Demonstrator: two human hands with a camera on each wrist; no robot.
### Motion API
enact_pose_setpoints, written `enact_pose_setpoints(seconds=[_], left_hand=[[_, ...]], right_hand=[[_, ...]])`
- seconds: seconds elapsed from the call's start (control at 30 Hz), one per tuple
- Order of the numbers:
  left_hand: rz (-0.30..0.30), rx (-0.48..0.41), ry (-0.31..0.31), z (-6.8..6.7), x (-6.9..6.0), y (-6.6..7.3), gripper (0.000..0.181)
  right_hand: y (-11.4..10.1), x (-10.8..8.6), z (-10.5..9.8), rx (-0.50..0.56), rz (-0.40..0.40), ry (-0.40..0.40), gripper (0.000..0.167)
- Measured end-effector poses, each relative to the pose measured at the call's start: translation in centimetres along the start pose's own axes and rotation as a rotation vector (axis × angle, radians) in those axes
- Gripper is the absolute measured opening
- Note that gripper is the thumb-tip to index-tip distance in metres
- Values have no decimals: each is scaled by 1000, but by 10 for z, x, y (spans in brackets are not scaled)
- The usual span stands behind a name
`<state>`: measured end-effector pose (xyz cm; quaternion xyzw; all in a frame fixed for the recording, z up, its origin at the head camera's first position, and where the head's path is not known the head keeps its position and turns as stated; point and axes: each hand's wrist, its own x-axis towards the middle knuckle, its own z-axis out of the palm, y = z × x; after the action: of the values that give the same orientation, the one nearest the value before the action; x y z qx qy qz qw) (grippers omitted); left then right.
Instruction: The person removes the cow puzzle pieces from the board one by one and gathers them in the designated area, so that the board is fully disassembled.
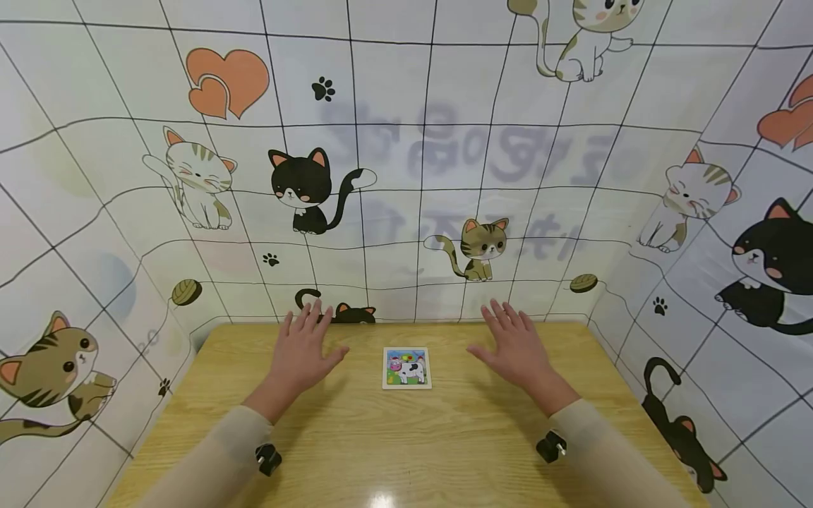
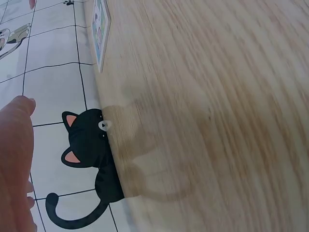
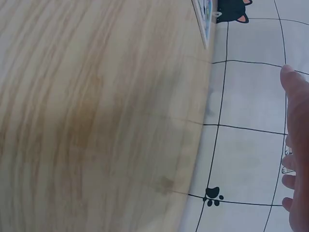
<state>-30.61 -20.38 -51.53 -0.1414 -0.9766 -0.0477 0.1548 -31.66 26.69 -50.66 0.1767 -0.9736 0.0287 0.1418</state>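
Observation:
A small square picture puzzle or card (image 1: 407, 368) with a white border and a black-and-white cow on it lies flat on the wooden table (image 1: 406, 437). To its left, my left hand (image 1: 305, 353) is held with fingers spread, apart from the card. On the other side my right hand (image 1: 516, 347) mirrors it, fingers straight and holding nothing. Part of the card (image 2: 100, 31) shows at the top of the left wrist view, where the left hand (image 2: 15, 159) is at the edge. A corner of the card (image 3: 204, 19) also appears in the right wrist view, with the right hand (image 3: 298, 130) at the far edge.
White sheeting (image 1: 394, 162) with black grid lines and cartoon cats surrounds the table at the back and both sides. Black clips (image 1: 268, 458) sit at the wrists over light sleeves (image 1: 216, 458).

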Motion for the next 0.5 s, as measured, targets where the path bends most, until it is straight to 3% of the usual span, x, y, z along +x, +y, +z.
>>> enact_pose_setpoints(seconds=[0.2,0.5], left_hand=[[10,-41,-4,4,-1,9,95],[33,-120,-19,16,0,25,90]], right_hand=[[-11,0,10,53,-32,38,99],[-31,4,16,135,-80,-14,94]])
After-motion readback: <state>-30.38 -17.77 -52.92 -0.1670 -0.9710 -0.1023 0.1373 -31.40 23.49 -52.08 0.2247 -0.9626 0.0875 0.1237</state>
